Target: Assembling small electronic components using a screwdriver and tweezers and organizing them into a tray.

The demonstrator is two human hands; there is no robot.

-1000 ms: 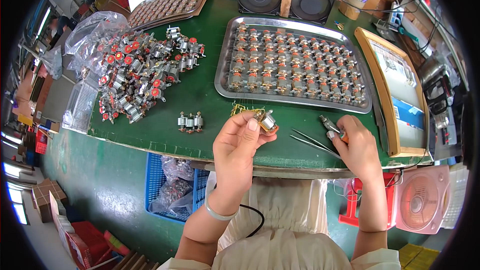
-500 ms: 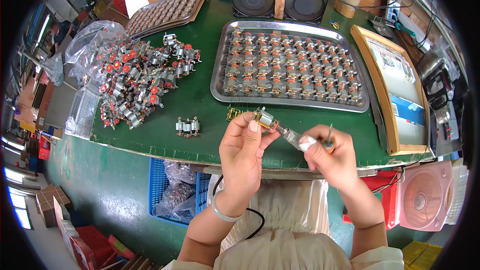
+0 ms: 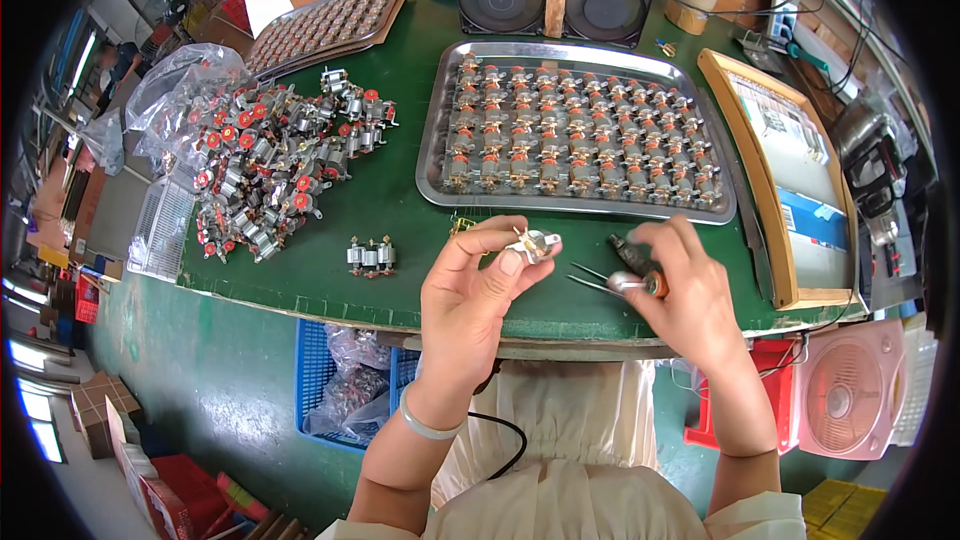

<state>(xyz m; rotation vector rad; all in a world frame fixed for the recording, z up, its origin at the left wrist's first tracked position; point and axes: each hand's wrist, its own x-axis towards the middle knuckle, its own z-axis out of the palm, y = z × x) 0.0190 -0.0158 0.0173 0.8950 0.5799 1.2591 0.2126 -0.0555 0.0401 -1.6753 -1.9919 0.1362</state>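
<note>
My left hand (image 3: 470, 285) pinches a small silver motor (image 3: 535, 244) between thumb and fingers, over the near part of the bench. To its right, my right hand (image 3: 690, 290) is closed round metal tweezers (image 3: 592, 282) whose points face left, apart from the motor. A dark tool (image 3: 630, 255) also shows by its fingers, with an orange end (image 3: 656, 284) at the palm; its exact kind is unclear. The thumb carries a white covering. Left of my left hand stand a few joined motors (image 3: 371, 256). Beyond my hands, a metal tray (image 3: 580, 208) holds rows of similar motors.
A heap of loose motors (image 3: 265, 165) lies at the left beside a clear plastic bag (image 3: 185, 85). Another filled tray (image 3: 325, 25) is behind it. Two black fans (image 3: 505, 0) stand at the back; a wood-framed board (image 3: 795, 180) lies right. A blue crate (image 3: 315, 380) sits below.
The dark tool has come away from the motor as my right hand drew back right. The tweezers now point left, and the motor has turned in my left fingers.
</note>
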